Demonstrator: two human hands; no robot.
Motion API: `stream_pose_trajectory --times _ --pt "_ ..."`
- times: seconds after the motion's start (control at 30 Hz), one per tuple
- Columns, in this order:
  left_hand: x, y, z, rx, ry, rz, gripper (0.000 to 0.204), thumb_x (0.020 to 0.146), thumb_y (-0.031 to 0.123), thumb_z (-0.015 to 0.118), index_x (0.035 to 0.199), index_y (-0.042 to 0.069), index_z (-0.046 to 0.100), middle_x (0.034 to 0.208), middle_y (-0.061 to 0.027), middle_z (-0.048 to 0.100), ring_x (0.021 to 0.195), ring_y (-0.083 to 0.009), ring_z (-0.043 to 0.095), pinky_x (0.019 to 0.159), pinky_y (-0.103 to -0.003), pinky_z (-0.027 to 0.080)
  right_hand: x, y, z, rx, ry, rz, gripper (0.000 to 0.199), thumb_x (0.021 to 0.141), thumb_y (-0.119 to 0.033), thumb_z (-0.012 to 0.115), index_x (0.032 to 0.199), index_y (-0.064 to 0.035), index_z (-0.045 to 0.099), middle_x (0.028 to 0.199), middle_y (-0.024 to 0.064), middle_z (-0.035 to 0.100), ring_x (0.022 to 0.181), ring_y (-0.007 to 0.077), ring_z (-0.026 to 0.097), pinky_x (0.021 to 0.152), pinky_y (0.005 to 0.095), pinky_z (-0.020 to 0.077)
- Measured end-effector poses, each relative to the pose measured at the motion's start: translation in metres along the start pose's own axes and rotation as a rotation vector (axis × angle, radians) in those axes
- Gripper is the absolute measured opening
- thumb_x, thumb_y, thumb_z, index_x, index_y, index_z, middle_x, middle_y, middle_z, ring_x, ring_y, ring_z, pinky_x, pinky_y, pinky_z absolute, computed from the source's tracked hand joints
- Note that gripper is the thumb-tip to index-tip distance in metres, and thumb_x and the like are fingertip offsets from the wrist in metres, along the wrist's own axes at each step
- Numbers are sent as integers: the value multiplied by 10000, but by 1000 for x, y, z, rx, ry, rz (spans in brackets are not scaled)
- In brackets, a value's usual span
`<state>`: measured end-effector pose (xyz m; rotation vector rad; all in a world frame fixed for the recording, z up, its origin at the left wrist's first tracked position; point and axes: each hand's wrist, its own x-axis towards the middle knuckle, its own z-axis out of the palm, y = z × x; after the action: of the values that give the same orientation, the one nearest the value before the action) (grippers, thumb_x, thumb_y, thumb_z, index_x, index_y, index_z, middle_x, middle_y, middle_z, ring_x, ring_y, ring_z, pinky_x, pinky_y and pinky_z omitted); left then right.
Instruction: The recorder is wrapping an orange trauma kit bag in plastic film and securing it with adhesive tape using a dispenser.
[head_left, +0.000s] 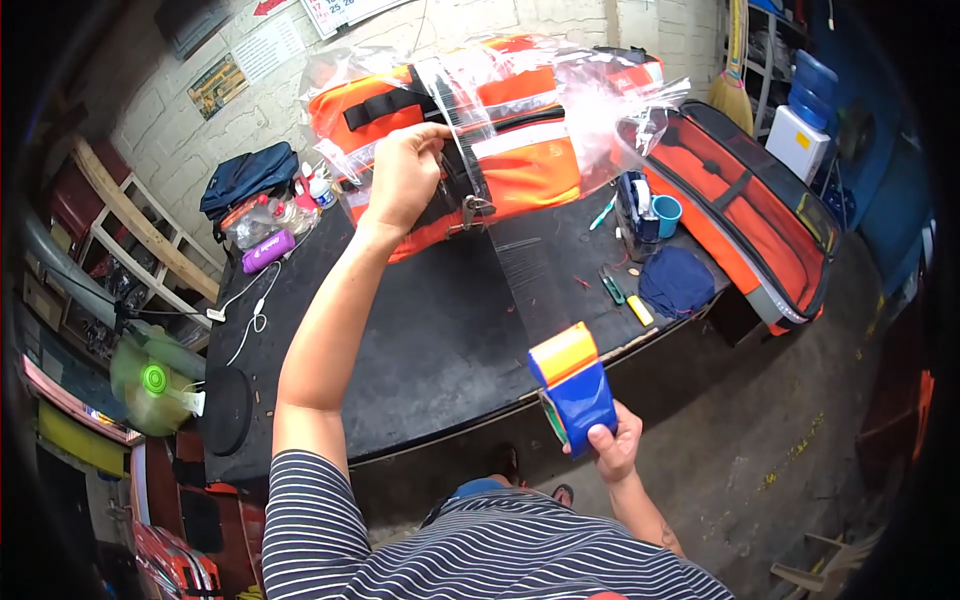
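Observation:
An orange and black bag (530, 165) with grey reflective bands stands in a clear plastic wrap (600, 110) on the far part of the black table. My left hand (405, 175) reaches up to it, fingers pinched at the edge of a clear tape strip (460, 120) that lies down the front of the wrapped bag. From there the strip stretches toward me to a blue and orange tape dispenser (580, 395). My right hand (615, 440) grips this dispenser in front of the table's near edge. The fingertips of my left hand are partly hidden.
On the black table (400, 340) lie a dark cloth (677, 282), a yellow lighter-like piece (640, 310), thread snips (611, 288) and a teal cup (665, 213). An open orange and black bag (750, 200) stands at the right. A fan (155, 378) is at the left.

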<state>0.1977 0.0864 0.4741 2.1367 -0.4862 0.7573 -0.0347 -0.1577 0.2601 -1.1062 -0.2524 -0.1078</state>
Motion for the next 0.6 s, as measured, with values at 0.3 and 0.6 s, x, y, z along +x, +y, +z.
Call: stream_pose_trajectory --times 0.3,0.6 --pt "7 3 -10 -404 29 -174 165 881 -42 499 1011 39 561 678 -10 523 508 -37 430 427 -204 331 34 65 2 -170 63 84 192 850 -179 653 868 9 620 735 -12 588 664 51 501 599 223 427" --pt "-21 -6 -10 138 -206 338 554 667 -152 532 1081 173 703 732 -76 456 690 -212 509 651 -311 444 106 72 0 -404 27 152 226 861 -217 651 841 7 623 699 -7 595 634 41 510 573 220 432"
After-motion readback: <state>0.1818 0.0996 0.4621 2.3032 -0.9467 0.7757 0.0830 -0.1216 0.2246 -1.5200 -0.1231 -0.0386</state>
